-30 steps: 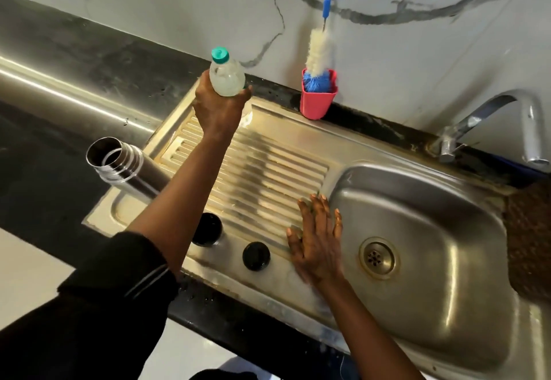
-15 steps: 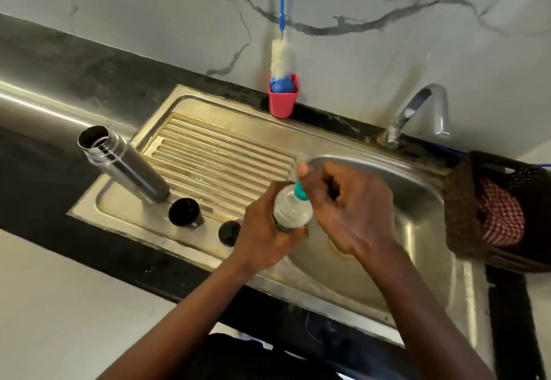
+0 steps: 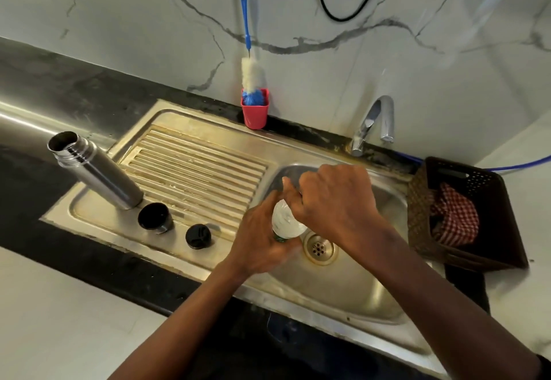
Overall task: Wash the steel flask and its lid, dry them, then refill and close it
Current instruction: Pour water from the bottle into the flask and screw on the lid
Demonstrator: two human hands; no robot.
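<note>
The open steel flask (image 3: 98, 171) stands upright at the left end of the sink's drainboard (image 3: 202, 171). Beside it on the drainboard sit a black cup lid (image 3: 155, 216) and a smaller black stopper (image 3: 198, 236). Over the basin, my left hand (image 3: 262, 242) grips the body of a small clear plastic bottle (image 3: 285, 221). My right hand (image 3: 337, 201) is closed over the bottle's top, hiding its cap.
A red cup (image 3: 255, 108) holding a blue-handled bottle brush (image 3: 246, 51) stands against the wall. The tap (image 3: 375, 120) rises behind the basin with its drain (image 3: 319, 248). A dark basket (image 3: 465, 215) with a red checked cloth (image 3: 456, 218) sits at the right.
My left hand brought the bottle from the back of the drainboard to above the basin. My right hand left the drainboard and closed over the bottle's green cap.
</note>
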